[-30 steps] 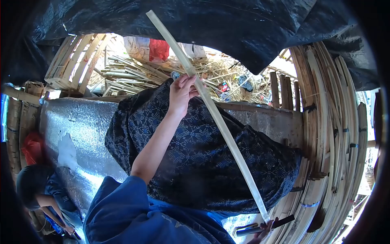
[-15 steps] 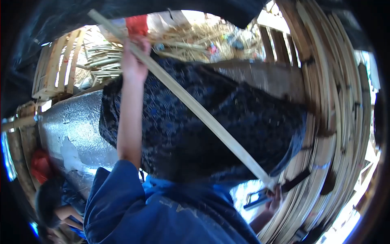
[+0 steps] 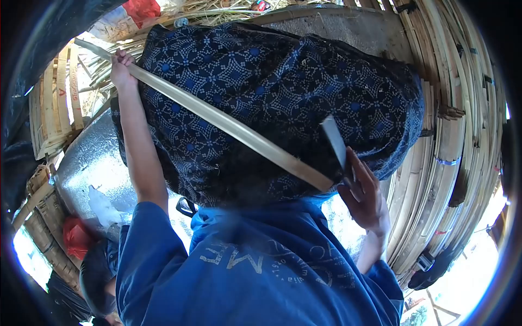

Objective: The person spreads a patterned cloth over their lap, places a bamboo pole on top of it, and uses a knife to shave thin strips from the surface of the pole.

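A long pale bamboo strip (image 3: pixel 212 117) slants across my lap, over a dark cloth with a blue and white pattern (image 3: pixel 304 81). Near its upper left end my left hand (image 3: pixel 124 68) is closed around it. The strip's lower right end lies right beside my right hand (image 3: pixel 367 198). In that hand is a knife with a flat metal blade (image 3: pixel 333 140), its blade pointing up and away from me. The palm and fingers hide the knife's handle.
Long bamboo strips (image 3: pixel 448 136) are stacked along my right side. A shiny silver sheet (image 3: pixel 81 155) covers the surface at left, near a wooden crate (image 3: pixel 54 103). Another person (image 3: pixel 100 266) in dark clothing is at lower left. Cut strips and a red bag (image 3: pixel 142 11) lie beyond the cloth.
My right hand has come up and inward, and the knife now points upward. The strip's lower end has risen onto the cloth. My left hand still grips it, farther left in view.
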The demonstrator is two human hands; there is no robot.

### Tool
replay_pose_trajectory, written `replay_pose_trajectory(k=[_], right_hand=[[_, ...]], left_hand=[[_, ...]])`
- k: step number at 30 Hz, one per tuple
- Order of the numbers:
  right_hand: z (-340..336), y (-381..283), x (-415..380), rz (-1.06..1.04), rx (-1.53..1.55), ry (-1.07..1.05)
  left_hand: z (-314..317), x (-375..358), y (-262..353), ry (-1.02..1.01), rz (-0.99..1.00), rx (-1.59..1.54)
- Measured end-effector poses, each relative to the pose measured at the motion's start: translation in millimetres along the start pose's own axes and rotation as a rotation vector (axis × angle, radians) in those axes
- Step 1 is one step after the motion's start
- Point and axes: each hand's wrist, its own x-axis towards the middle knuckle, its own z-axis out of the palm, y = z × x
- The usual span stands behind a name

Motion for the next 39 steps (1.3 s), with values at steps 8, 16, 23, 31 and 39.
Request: replay_pose_trajectory(k=[8, 16, 23, 31, 39], right_hand=[[6.1, -18.6, 14.3, -0.017, -0.012, -0.228], [-23.3, -3.2, -11.8, 0.05, 0.031, -0.23], [-23.6, 2.7, -26.8, 0.094, 0.054, -0.347], [-2.0, 0.1, -14.0, 0.143, -0.009, -0.413], [0.3, -1.5, -18.1, 0.19, 0.122, -0.362]], left_hand=[[68.2, -48.3, 8.4, 0.199, -0.093, 0.463], [54.6, -10.6, 3.4, 0.265, 0.165, 0.31], [42.2, 5.1, -3.3, 0.262, 0.206, 0.362], [125.4, -130.9, 14.9, 0.324, 0.161, 0.374], [197.6, -332.8, -39.9, 0.113, -0.199, 0.149]])
